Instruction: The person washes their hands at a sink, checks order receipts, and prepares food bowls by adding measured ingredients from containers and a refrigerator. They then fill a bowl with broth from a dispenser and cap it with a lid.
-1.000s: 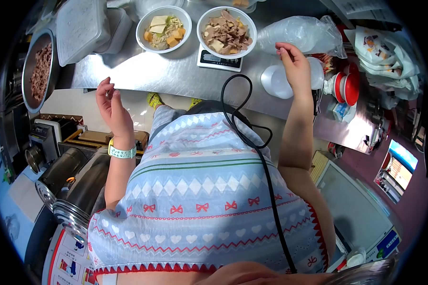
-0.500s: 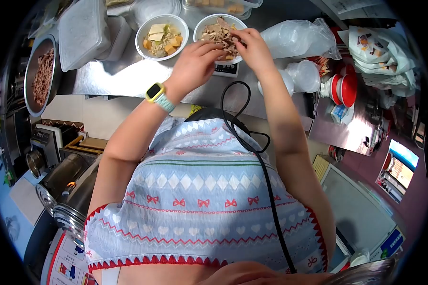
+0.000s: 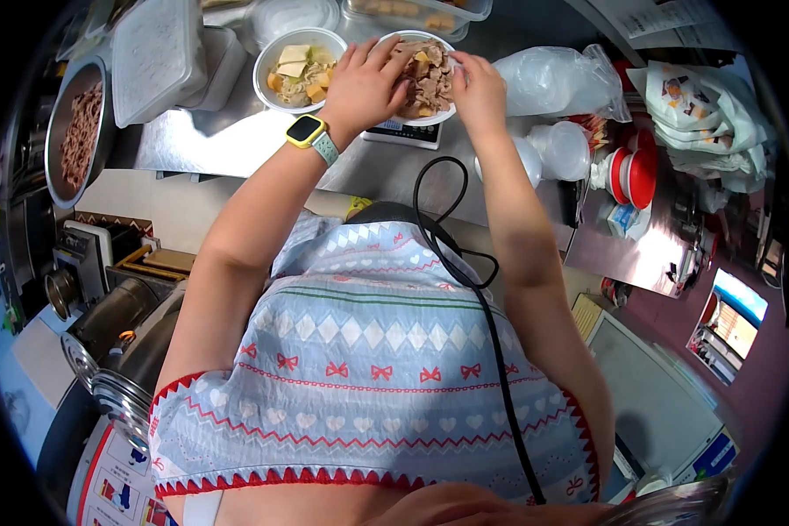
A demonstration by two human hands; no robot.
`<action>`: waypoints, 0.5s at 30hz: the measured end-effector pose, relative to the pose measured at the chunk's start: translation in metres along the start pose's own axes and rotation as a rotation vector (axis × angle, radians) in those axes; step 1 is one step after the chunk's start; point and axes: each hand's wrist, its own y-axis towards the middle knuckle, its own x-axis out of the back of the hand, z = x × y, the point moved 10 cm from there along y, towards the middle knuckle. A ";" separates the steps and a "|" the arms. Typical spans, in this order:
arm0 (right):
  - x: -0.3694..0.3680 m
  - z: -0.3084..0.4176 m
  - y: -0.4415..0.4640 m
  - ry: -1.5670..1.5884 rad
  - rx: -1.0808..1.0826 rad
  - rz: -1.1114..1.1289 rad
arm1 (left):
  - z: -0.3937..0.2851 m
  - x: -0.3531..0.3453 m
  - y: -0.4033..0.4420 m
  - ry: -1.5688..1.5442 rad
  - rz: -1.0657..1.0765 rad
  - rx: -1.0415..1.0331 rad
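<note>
A white bowl (image 3: 452,106) full of sliced cooked meat (image 3: 430,83), with a few orange-yellow cubes showing, sits on a digital kitchen scale (image 3: 403,133). My left hand (image 3: 366,88) lies over the bowl's left rim, fingers spread and thumb on the edge of the meat. At the right rim is my right hand (image 3: 480,95), fingers bent and closed about the edge; its fingertips are partly hidden. Left of them stands a second white bowl (image 3: 259,83) with noodles, pale tofu-like slices and orange-yellow cubes, touched by neither hand.
A metal basin (image 3: 105,131) of meat stands far left, beside frosted plastic containers (image 3: 158,66). Clear lids (image 3: 294,19) and a tub of cubes (image 3: 412,16) lie behind. To the right are a clear plastic bag (image 3: 552,81), plastic cups (image 3: 559,151) and printed bags (image 3: 697,110). A black cable (image 3: 491,324) hangs in front.
My hands have moved from over the meat outward to the bowl's two sides. More of the meat shows, and the left fingers are now spread.
</note>
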 end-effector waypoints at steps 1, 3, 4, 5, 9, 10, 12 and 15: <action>0.006 0.008 0.004 -0.059 0.037 -0.052 | 0.000 0.005 0.000 -0.155 -0.067 -0.014; 0.009 0.012 0.004 -0.116 0.072 -0.104 | -0.015 -0.001 -0.006 -0.339 -0.061 -0.110; -0.001 0.009 0.004 -0.152 0.068 -0.026 | -0.023 -0.013 -0.012 -0.183 0.003 -0.131; -0.009 0.004 0.005 -0.188 0.066 0.051 | -0.028 -0.023 -0.018 -0.026 0.064 -0.151; 0.025 -0.005 -0.005 0.049 -0.039 -0.030 | -0.019 0.024 -0.015 -0.133 -0.049 -0.080; 0.022 0.012 -0.014 -0.091 0.065 0.074 | -0.017 0.029 -0.018 -0.098 -0.062 -0.068; 0.023 0.033 -0.026 -0.189 0.223 0.066 | -0.006 0.039 -0.023 -0.151 -0.080 -0.002; 0.037 0.001 -0.020 -0.020 -0.093 -0.007 | 0.020 0.059 -0.038 -0.239 -0.172 0.098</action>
